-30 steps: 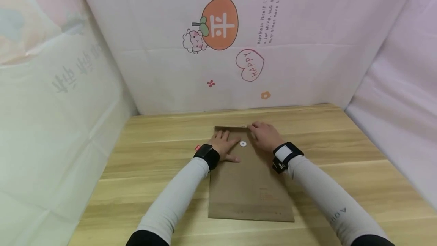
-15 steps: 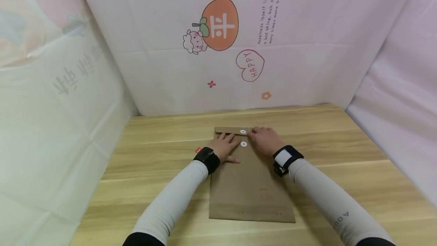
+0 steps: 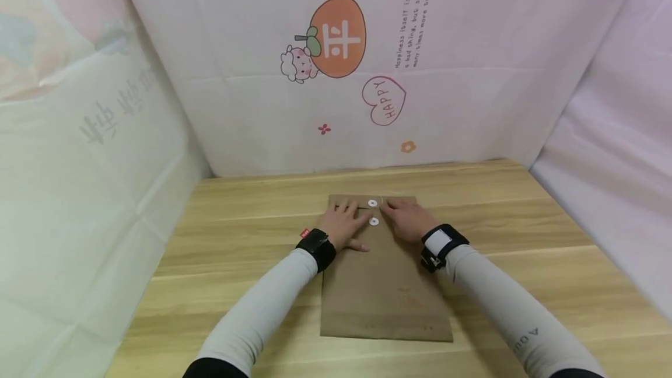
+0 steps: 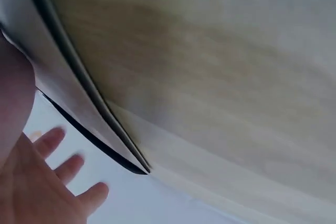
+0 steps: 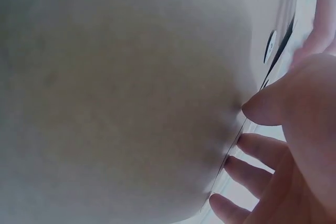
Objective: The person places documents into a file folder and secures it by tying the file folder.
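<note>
A brown kraft paper envelope lies on the wooden table, its narrow flap folded down over the far end. One white round button sits on the flap, and a second white button on the body just below. My left hand rests on the envelope's left side with fingers spread, fingertips at the flap's edge. At the flap's right part, my right hand presses with its fingertips beside the buttons. Extended right fingers and the thumb touch the paper in the right wrist view.
A small red tag shows beside the left wrist. The wooden table ends at a printed white cloth backdrop, with more cloth along both sides. Each wrist wears a black strap.
The flap, standing up at the far end a second ago, has folded down flat onto the envelope, showing its button. The left hand stays put; the right hand has shifted slightly nearer.
</note>
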`<state>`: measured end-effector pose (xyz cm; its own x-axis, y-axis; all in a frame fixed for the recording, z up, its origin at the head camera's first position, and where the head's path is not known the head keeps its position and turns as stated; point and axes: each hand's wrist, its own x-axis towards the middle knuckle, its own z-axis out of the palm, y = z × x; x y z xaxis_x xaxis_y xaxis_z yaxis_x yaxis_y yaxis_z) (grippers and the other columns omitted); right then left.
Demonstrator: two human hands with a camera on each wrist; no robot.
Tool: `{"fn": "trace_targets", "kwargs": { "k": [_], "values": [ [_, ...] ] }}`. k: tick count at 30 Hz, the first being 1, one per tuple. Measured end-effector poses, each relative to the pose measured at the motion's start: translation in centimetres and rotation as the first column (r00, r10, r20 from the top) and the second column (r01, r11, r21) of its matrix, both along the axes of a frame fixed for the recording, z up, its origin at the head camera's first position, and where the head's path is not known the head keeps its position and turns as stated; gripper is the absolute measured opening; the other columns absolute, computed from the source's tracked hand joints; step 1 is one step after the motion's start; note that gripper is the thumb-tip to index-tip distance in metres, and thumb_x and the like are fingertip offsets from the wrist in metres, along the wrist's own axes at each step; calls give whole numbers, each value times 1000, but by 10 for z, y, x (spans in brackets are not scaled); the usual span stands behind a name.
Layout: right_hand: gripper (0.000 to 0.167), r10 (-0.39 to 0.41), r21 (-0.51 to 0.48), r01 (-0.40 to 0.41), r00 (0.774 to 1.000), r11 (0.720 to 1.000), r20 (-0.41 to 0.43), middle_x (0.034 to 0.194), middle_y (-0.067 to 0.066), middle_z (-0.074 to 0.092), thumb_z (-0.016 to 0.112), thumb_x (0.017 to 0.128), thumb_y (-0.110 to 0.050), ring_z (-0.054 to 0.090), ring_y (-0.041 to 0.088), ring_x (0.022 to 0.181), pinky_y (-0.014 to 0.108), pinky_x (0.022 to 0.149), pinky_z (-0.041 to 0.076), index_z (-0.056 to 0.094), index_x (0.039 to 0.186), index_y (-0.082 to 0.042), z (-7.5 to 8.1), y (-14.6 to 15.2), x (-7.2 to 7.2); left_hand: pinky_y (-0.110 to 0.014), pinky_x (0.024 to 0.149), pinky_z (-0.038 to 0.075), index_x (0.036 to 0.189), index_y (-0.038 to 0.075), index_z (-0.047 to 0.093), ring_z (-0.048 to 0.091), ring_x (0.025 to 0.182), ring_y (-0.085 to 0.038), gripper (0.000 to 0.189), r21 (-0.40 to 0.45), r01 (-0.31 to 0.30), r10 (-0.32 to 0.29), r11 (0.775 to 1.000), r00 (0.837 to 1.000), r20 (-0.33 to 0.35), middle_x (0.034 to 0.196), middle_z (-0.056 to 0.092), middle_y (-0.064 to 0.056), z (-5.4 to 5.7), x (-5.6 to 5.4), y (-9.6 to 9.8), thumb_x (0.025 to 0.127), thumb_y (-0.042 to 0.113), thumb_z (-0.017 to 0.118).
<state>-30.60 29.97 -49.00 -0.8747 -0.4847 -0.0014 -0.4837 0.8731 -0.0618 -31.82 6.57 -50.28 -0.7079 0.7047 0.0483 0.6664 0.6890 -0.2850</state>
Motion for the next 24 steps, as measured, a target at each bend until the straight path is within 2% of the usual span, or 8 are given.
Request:
{"fn": "trace_targets", "kwargs": {
  "k": [3, 5, 11, 14, 17, 21, 23, 24],
  "values": [
    [56, 4, -4, -4, 1000, 1000, 6, 153, 28, 45, 54, 95, -5, 48, 47, 136, 56, 112, 40, 48, 151, -3, 2, -2, 2, -58, 116, 32, 163, 34, 29, 35, 146, -42, 101, 35, -24, 21, 999, 995, 99, 162, 36, -11, -4, -2, -2, 79, 86, 54],
    [56, 3, -1, -3, 1000, 1000, 13, 153, 28, 44, 54, 96, -5, 47, 47, 137, 56, 112, 39, 48, 151, -3, 4, -4, 3, -58, 119, 28, 163, 31, 29, 30, 148, -45, 101, 53, -47, 37, 997, 984, 177, 165, 31, -12, -3, -3, -4, 81, 83, 56],
    [54, 9, -53, -7, 999, 999, 34, 152, 29, 44, 51, 101, -8, 49, 49, 134, 59, 110, 40, 44, 154, -4, 12, -8, -1, -54, 121, 27, 162, 26, 33, 27, 149, -47, 96, 39, -100, 81, 994, 938, 336, 166, 30, -14, 27, 5, -5, 85, 74, 64],
    [53, 24, -95, -24, 1000, 995, -4, 153, 26, 44, 54, 101, -7, 51, 50, 130, 62, 107, 42, 44, 153, -3, 14, -8, -9, -54, 120, 29, 161, 24, 35, 28, 149, -47, 93, 33, -103, 84, 994, 927, 364, 165, 31, -16, 40, 8, -5, 86, 69, 67],
    [54, 36, -111, -39, 999, 993, -33, 151, 22, 47, 58, 97, -3, 51, 48, 129, 62, 103, 45, 48, 150, -2, 13, -9, -17, -53, 119, 30, 160, 23, 36, 30, 148, -47, 92, 34, -97, 78, 995, 929, 363, 164, 33, -17, 42, 8, -4, 87, 68, 68],
    [50, 19, -90, -20, 1000, 996, -11, 135, 20, 58, 59, 95, -2, 55, 42, 121, 59, 94, 51, 55, 144, -2, 9, -10, -23, -53, 119, 30, 160, 25, 36, 31, 147, -47, 92, 47, -88, 65, 995, 929, 364, 164, 33, -16, 33, 1, -2, 86, 71, 66],
    [39, 16, -87, -16, 1000, 996, -10, 121, 19, 64, 58, 96, -4, 60, 40, 111, 56, 89, 53, 61, 135, -1, 8, -10, -24, -53, 119, 31, 161, 26, 34, 32, 146, -48, 97, 50, -84, 60, 995, 931, 359, 164, 33, -16, 26, -2, -1, 84, 76, 65],
    [32, 15, -90, -16, 1000, 996, -11, 113, 17, 66, 57, 97, -4, 63, 38, 105, 54, 85, 54, 64, 128, -1, 8, -10, -24, -53, 119, 31, 161, 26, 34, 33, 146, -48, 97, 51, -86, 62, 995, 929, 364, 164, 33, -16, 28, -1, -1, 84, 75, 65]
  ]
}}
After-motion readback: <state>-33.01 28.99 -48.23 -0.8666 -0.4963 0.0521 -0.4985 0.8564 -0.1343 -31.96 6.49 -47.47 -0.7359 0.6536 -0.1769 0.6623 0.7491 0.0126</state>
